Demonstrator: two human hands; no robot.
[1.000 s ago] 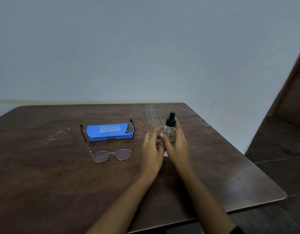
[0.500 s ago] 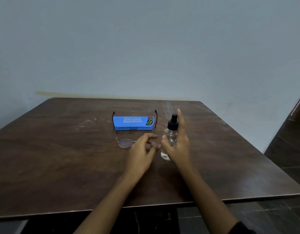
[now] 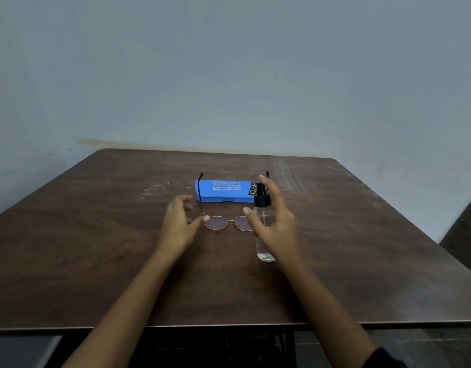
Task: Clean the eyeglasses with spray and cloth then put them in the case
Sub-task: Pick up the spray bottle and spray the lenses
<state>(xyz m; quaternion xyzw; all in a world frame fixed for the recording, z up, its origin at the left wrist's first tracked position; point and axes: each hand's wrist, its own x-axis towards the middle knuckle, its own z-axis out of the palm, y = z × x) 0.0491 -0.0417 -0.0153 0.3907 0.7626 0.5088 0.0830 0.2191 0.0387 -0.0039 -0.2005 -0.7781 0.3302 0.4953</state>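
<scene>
Thin gold-rimmed eyeglasses (image 3: 220, 223) lie on the brown table (image 3: 96, 261), arms unfolded and pointing away from me. Behind them, between the arms, lies a shut blue case (image 3: 221, 191) with white print. My right hand (image 3: 278, 224) grips a clear spray bottle (image 3: 263, 236) with a black nozzle, index finger raised straight beside the nozzle. The bottle hides the right lens's outer edge. My left hand (image 3: 180, 224) hovers left of the glasses with loosely curled fingers, its thumb tip at the left lens rim. Whether it touches I cannot tell. No cloth shows.
The table's far edge meets a pale blue wall. Its near edge runs just below my forearms, with a dark frame beneath. Dark floor tiles show past the right edge.
My left hand has left the bottle and moved left to the glasses. My right hand keeps the bottle, with its index finger now raised by the nozzle. The view has turned towards the table's middle.
</scene>
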